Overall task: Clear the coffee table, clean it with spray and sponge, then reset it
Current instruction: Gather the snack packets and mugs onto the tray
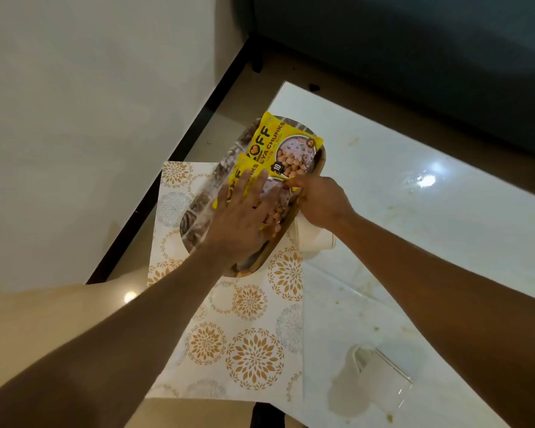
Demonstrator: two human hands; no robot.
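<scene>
The glossy white coffee table (414, 186) fills the right side, its surface marked with smears and crumbs. A patterned mat (244, 344) with orange floral rings lies at its left edge, overhanging the floor. On the mat's far end sits an oval wooden tray (271, 248) holding two yellow soya chunks packets (286, 143) and a clear wrapped packet (210, 193) beside them. The left hand (244, 217) lies flat, fingers straight and spread, pressing on the nearer packet. The right hand (320, 199) has its fingers curled, pinching that packet's edge at the tray's right rim.
</scene>
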